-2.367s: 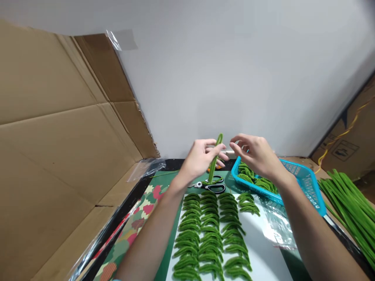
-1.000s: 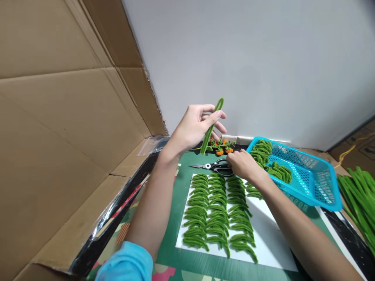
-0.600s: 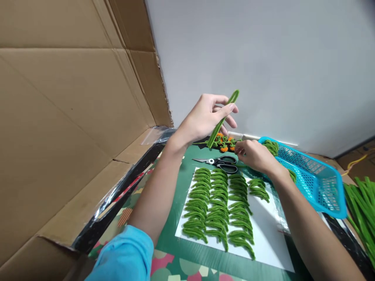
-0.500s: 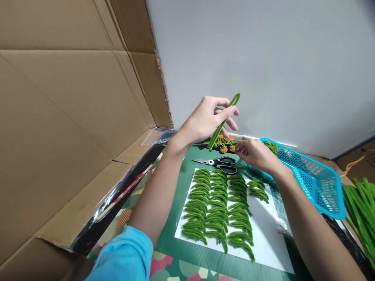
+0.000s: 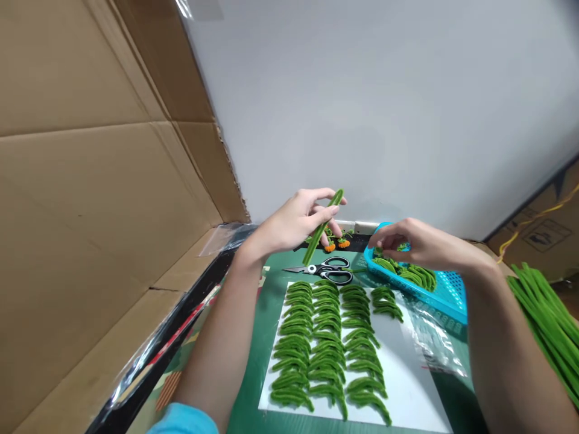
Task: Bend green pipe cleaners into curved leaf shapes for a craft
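Note:
My left hand (image 5: 301, 220) pinches a folded green pipe cleaner (image 5: 322, 232) between thumb and fingers, holding it at a slant above the scissors (image 5: 323, 269). My right hand (image 5: 418, 242) hovers over the near left end of a blue plastic basket (image 5: 456, 301). Its fingers are bent together, and what they hold, if anything, is hidden. Curved green pipe cleaner pieces (image 5: 418, 277) lie in the basket below it. On a white sheet (image 5: 407, 374), more bent green pieces (image 5: 325, 337) are laid out in rows, with a shorter row at the right.
Orange flowers with green stems (image 5: 344, 243) lie behind the scissors. A clear plastic bag (image 5: 436, 340) rests beside the sheet. Long green pipe cleaners (image 5: 543, 319) are bundled at far right. Cardboard (image 5: 90, 199) stands on the left, and a pale wall (image 5: 362, 108) rises behind.
My right hand has moved from beside the flowers to over the basket. My left hand, still holding the folded pipe cleaner, appears lower and further left; the view has shifted too.

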Demonstrator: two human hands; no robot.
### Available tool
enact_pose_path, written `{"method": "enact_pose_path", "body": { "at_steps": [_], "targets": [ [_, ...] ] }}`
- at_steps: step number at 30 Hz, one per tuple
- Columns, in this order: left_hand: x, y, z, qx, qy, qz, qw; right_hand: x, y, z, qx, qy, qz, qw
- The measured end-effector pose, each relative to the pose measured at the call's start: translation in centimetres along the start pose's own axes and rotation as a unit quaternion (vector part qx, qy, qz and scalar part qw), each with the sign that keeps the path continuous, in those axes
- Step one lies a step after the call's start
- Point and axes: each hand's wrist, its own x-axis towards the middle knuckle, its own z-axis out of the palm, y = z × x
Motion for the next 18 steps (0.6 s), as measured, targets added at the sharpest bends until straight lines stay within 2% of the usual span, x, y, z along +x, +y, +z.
{"method": "enact_pose_path", "body": {
  "at_steps": [4,8,9,12,14,18],
  "targets": [
    [0.2,0.3,0.0,0.017,0.011,0.006,1.000,-0.7,-0.9,-0.9,0.000,0.024,-0.012,1.000],
    [0.3,0.3,0.2,0.010,-0.011,-0.005,1.000,-0.9,-1.9,-0.9,0.009,0.063,-0.020,0.998],
    [0.3,0.3,0.2,0.011,-0.012,-0.008,1.000,-0.8,-2.0,-0.7,0.006,0.045,-0.017,0.999],
    [0.3,0.3,0.1,0.020,-0.003,-0.008,1.000,-0.4,-2.4,0.6,-0.036,-0.067,0.003,0.997],
    [0.3,0.4,0.1,0.025,0.004,-0.004,1.000,0.0,-2.6,1.7,-0.066,-0.118,0.020,0.991],
    [0.5,0.5,0.2,0.020,0.006,-0.001,1.000,-0.3,-2.6,3.7,-0.067,-0.115,0.025,0.991]
  ]
}}
